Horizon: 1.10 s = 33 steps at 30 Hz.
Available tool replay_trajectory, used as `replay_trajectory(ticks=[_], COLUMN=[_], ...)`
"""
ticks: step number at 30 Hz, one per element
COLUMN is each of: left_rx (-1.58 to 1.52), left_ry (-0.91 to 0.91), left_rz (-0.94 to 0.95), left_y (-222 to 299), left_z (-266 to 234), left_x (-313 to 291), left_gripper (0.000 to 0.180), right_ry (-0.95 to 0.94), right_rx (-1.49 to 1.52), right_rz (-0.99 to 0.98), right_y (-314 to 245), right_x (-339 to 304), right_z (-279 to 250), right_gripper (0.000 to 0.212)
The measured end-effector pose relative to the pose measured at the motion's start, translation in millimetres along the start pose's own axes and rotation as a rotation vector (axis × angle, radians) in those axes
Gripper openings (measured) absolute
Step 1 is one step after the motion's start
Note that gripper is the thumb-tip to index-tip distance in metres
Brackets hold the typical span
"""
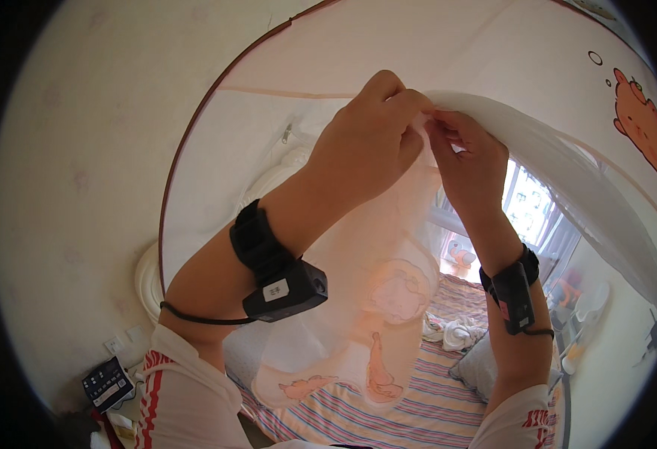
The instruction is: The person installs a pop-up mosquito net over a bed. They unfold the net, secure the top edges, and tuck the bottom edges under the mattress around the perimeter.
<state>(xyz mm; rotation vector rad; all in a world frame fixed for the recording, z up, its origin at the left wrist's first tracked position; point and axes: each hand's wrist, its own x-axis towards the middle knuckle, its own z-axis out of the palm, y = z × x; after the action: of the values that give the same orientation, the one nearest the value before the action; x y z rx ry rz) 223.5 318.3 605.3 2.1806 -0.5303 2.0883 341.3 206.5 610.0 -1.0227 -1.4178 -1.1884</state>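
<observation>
A pale, sheer mosquito net arches over the bed on a dark-edged hoop. My left hand is raised high in the middle, its fingers closed in a pinch on the net's fabric. Close beside it, my right hand pinches the same fabric, with the fingertips of both hands nearly touching. From there one panel with orange animal prints hangs down over the bed. Another gathered flap sweeps off to the right. What lies between the fingertips is partly hidden. Each forearm wears a black strap with a small device.
A bed with a striped sheet lies below, bearing a grey pillow and a bunched white cloth. A bright window stands beyond. On the left are a pale wall and a dark box.
</observation>
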Motion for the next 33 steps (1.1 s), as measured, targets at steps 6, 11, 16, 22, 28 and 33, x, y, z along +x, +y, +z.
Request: replay_trajectory(ticks=[6, 11, 16, 22, 28, 33], left_rx=[0.107, 0.154, 0.053, 0.077, 0.148, 0.103], left_ry=[0.021, 0.002, -0.019, 0.029, 0.071, 0.020], left_rz=[0.136, 0.124, 0.070, 0.091, 0.207, 0.176], left_y=[-13, -19, -18, -20, -21, -22], left_z=[11, 15, 12, 11, 16, 16], left_x=[7, 11, 12, 11, 21, 27], left_gripper=[0.014, 0.012, 0.011, 0.011, 0.012, 0.011], right_ry=[0.008, -0.021, 0.010, 0.013, -0.038, -0.073], right_rx=[-0.124, -0.138, -0.134, -0.048, -0.008, -0.060], right_rz=[-0.135, -0.112, -0.053, 0.077, 0.165, 0.136], right_y=[0, -2, -6, -7, -7, -4], right_x=[4, 4, 5, 7, 13, 22], right_z=[-11, -15, -16, -14, -17, -24], right_gripper=[0.012, 0.012, 0.007, 0.009, 0.010, 0.012])
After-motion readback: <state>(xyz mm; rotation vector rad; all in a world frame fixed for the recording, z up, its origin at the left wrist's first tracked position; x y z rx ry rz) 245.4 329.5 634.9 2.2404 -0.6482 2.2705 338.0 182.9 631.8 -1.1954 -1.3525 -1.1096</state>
